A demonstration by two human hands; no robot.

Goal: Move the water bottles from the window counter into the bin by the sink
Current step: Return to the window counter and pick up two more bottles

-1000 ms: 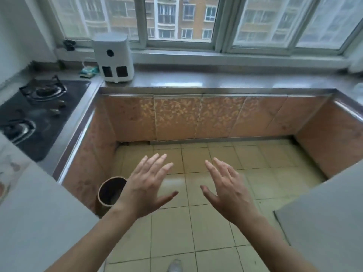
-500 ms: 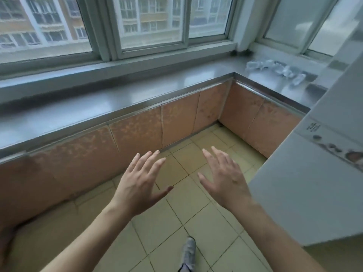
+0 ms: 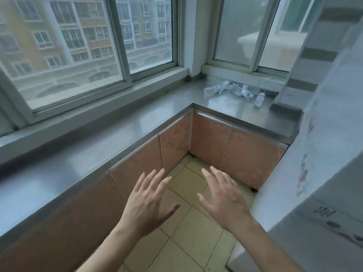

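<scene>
Hands, left hand [image 3: 146, 205] and right hand [image 3: 223, 201], hover palm-down side by side above the floor [image 3: 188, 242], fingers [image 3: 157, 179] spread and empty, water bottles [image 3: 233, 91] lying far right on the counter [image 3: 261, 116].

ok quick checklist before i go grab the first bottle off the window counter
1. Both hands free: ok. The left hand and right hand are open and empty.
2. Bottles located: ok. The water bottles lie in a loose cluster on the window counter, near the corner.
3. Bottles within reach: not ok. Both hands hang over the floor, well short of the cluster.
4. Path clear: ok. Only bare floor tiles show between the hands and the cabinet fronts.
5. Bottle count and caps: cannot tell, too blurred.
6. Bin by the sink: cannot tell, not in view.
</scene>
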